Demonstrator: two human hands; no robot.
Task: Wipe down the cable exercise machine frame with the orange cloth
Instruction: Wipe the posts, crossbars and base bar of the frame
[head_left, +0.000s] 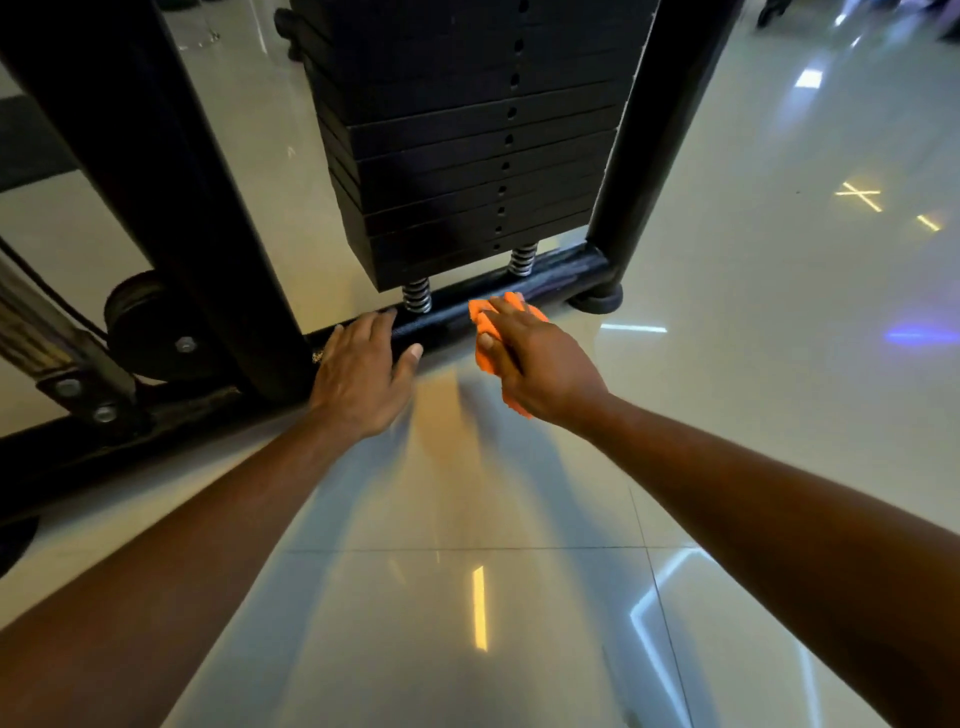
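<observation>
The head view looks down at the bottom of a cable machine on a shiny tiled floor (519, 597).

The right hand (540, 364) holds the orange cloth (488, 332). Its fingers lie over the top of the cloth and the thumb tucks in at the side, so the cloth is pinched in the hand. The cloth is pressed on the low black bar (457, 319) of the frame, the one that runs along the floor under the weight stack (467, 156). Part of the cloth hangs out below the wrist.

The left hand (363, 369) has nothing in it. Its fingers are spread flat and rest on the same bar, just beside the cloth hand and more to the left.

2 metal springs (417, 296) stand on the bar, right behind the hands. A black post (639, 156) goes up at the right end of the bar, with a round foot (597, 301) on the floor. A pulley wheel (145, 332) sits at the far left.

What could go wrong? I think the cloth could snag on a spring if the hand slides too close to it. Fingers could get poked or nipped by the springs under the heavy stack. The loose bit of cloth may drag on the floor and pick up dirt. The left hand could slip, because the bar is round and smooth.
</observation>
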